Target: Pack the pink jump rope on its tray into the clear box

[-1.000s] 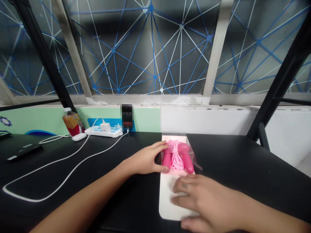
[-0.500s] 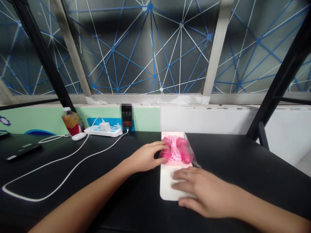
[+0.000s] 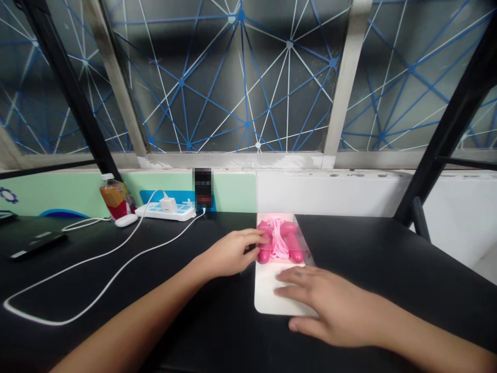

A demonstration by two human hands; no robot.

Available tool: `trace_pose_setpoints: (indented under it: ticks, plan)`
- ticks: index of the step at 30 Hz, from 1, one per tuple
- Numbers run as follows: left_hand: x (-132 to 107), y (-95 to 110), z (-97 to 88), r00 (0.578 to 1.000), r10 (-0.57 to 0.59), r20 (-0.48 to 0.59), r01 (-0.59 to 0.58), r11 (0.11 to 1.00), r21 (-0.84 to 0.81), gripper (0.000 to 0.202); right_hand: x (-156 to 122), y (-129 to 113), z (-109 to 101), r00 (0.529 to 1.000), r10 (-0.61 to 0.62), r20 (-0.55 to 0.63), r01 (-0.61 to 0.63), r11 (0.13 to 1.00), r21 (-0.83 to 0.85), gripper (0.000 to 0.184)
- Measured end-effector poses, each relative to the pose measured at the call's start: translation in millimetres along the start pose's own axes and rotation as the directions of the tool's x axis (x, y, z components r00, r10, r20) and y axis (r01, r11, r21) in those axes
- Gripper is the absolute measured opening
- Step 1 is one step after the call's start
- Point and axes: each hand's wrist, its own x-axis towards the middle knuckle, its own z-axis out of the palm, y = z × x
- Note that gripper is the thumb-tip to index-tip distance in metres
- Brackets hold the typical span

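A pink jump rope [image 3: 279,238] with two thick handles and a bundled pale pink cord lies in a clear plastic package [image 3: 304,247] on the black desk. Its white card flap [image 3: 266,290] stretches toward me. My left hand [image 3: 235,251] is at the package's left side, the fingertips over the left handle and the thumb low by the edge; its fingers are apart. Across the right part of the flap rests my right hand [image 3: 330,305], fingers spread, its thumb beyond the flap's near edge on the desk side.
A white power strip [image 3: 155,211] with a charger [image 3: 168,204] stands at the back left, beside a drink pouch [image 3: 115,197]. A white cable [image 3: 128,267] loops across the left desk. A black flat device [image 3: 39,243] lies far left. Dark frame posts [image 3: 446,119] flank the desk.
My left thumb has drawn back from the left handle to the package's edge. The right thumb has come away from the flap's near edge. The package has barely shifted.
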Motion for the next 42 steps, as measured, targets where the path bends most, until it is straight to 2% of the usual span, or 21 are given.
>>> trace_pose_setpoints:
  ticks: [1, 3, 5, 7, 10, 14, 15, 18, 19, 23, 27, 32, 34, 42]
  plan:
    - [-0.4, 0.5, -0.6, 1.0, 0.0, 0.002, 0.0, 1.0, -0.007, 0.033, -1.3, 1.8, -3.3, 1.0, -0.013, 0.016, 0.012, 1.0, 0.003, 0.05]
    - [-1.2, 1.1, -2.0, 1.0, -0.007, 0.005, 0.007, 1.0, -0.025, 0.032, -2.0, 7.0, -9.4, 0.999, -0.032, -0.026, 0.032, 0.999, -0.007, 0.043]
    - [-1.7, 1.5, -4.0, 1.0, -0.014, 0.015, 0.015, 0.999, -0.041, 0.031, 0.0, 14.1, -13.7, 0.99, -0.016, -0.142, 0.012, 0.999, -0.032, 0.031]
    - [-1.5, 2.1, -6.7, 0.999, -0.018, 0.028, 0.02, 0.999, -0.048, 0.029, 3.0, 22.5, -15.0, 0.961, 0.024, -0.275, -0.044, 0.997, -0.066, 0.025]
    - [-0.4, 4.6, -11.7, 0.998, -0.036, 0.049, 0.038, 0.998, -0.051, 0.028, 5.4, 34.8, -11.0, 0.921, 0.081, -0.382, -0.127, 0.987, -0.097, 0.037]
    - [-1.4, 9.3, -16.8, 0.994, -0.045, 0.098, 0.053, 0.996, -0.074, 0.029, 4.6, 45.6, -0.4, 0.929, 0.159, -0.335, -0.192, 0.979, -0.068, 0.059]
    - [-2.4, 10.1, -17.4, 0.992, -0.037, 0.117, 0.047, 0.996, -0.081, 0.033, 4.6, 47.2, 1.5, 0.929, 0.17, -0.329, -0.199, 0.978, -0.058, 0.059]
    - [-5.4, 11.2, -18.0, 0.988, -0.022, 0.155, 0.036, 0.995, -0.09, 0.064, 5.8, 49.9, 3.1, 0.916, 0.179, -0.36, -0.21, 0.977, -0.047, 0.052]
    - [-6.1, 11.0, -17.8, 0.987, -0.02, 0.159, 0.035, 0.995, -0.089, 0.067, 6.5, 50.5, 2.4, 0.909, 0.177, -0.377, -0.211, 0.976, -0.051, 0.05]
    - [-6.3, 8.5, -15.7, 0.992, -0.018, 0.126, 0.027, 0.997, -0.066, 0.052, 7.2, 51.6, -2.4, 0.898, 0.147, -0.414, -0.187, 0.981, -0.059, 0.042]
    - [-6.0, 6.1, -13.3, 0.996, -0.012, 0.085, 0.012, 1.0, -0.002, 0.036, 4.0, 51.3, -6.7, 0.917, 0.15, -0.371, -0.187, 0.98, -0.067, 0.049]
    - [-6.4, 4.9, -11.8, 0.997, -0.025, 0.068, 0.022, 0.999, 0.049, 0.043, 3.4, 51.0, -7.1, 0.929, 0.219, -0.3, -0.249, 0.966, -0.066, 0.04]
    - [-5.8, 3.8, -10.4, 0.998, -0.029, 0.057, 0.025, 0.997, 0.066, 0.04, 4.9, 51.8, -5.5, 0.928, 0.229, -0.295, -0.259, 0.963, -0.068, 0.035]
    - [-5.4, 1.0, -4.3, 0.998, -0.059, 0.009, 0.058, 0.993, 0.102, 0.03, 8.6, 53.5, 2.2, 0.892, 0.256, -0.373, -0.297, 0.953, -0.057, 0.031]
